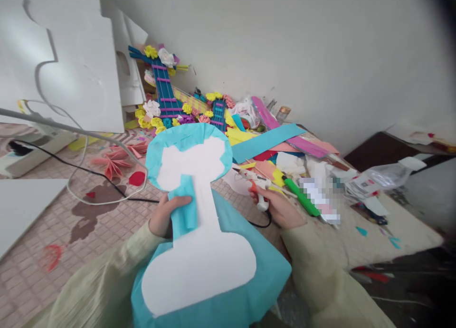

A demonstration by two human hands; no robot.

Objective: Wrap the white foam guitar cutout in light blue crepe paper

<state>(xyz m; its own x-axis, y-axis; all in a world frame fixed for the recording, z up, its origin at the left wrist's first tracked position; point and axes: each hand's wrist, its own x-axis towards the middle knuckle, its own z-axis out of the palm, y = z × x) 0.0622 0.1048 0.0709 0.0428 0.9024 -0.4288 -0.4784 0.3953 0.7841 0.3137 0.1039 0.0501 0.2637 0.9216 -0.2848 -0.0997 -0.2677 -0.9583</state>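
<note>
A white board cutout [203,266], wide at both ends with a narrow neck, lies over blue crepe paper [263,266]. Around its far end the blue paper is folded over the rim; at the near end it spreads loose. My left hand [167,214] grips the left side of the neck, the thumb pressing a folded flap of blue paper [187,204] onto the board. To the right, my right hand [278,207] is closed around a white and orange hot glue gun [261,190], its nozzle pointing up and left, apart from the cutout.
Decorated blue paper guitar necks [166,90] with paper flowers stand against the wall. Large white boards [78,71] lean at the left. Crepe paper strips [267,142], a green roll [302,197] and a plastic bottle [384,176] lie at right. A white cable [107,202] loops across the left.
</note>
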